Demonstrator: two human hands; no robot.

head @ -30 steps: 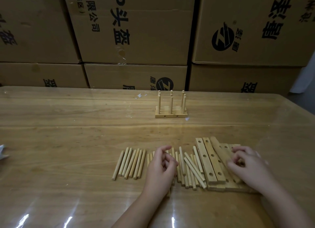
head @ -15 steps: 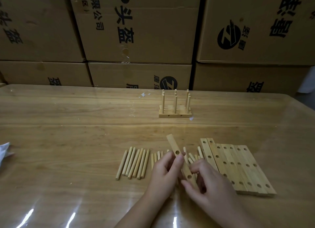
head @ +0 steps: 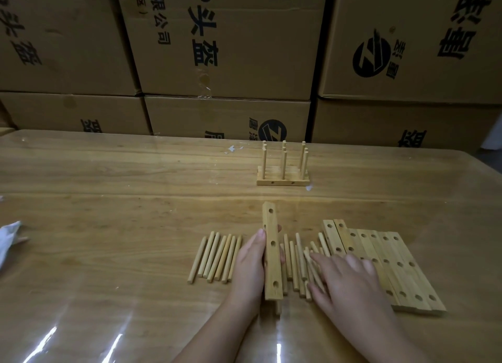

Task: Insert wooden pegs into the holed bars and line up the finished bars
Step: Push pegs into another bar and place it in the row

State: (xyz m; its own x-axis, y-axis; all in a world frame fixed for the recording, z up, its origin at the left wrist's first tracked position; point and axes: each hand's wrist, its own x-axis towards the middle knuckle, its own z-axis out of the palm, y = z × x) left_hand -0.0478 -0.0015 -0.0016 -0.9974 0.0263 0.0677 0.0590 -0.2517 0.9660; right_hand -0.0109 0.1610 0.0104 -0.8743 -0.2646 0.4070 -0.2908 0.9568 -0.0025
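Note:
My left hand (head: 248, 267) grips a holed wooden bar (head: 271, 251), held lengthwise and pointing away from me above the loose pegs. My right hand (head: 345, 278) lies over the middle pile of pegs (head: 297, 256), fingers spread and touching them; whether it pinches one is hidden. A neat row of several pegs (head: 216, 256) lies left of my left hand. A stack of empty holed bars (head: 388, 265) lies flat at the right. Farther back stand finished bars with upright pegs (head: 283, 169).
The glossy wooden table (head: 108, 213) runs back to a wall of stacked cardboard boxes (head: 228, 42). Crumpled white paper (head: 9, 237) lies at the left edge. A small white scrap (head: 233, 148) lies near the far edge.
The right hand took a bar from the stack and passed it to the left hand. The left hand now holds it alone, turned straight. The right hand has dropped onto the peg pile.

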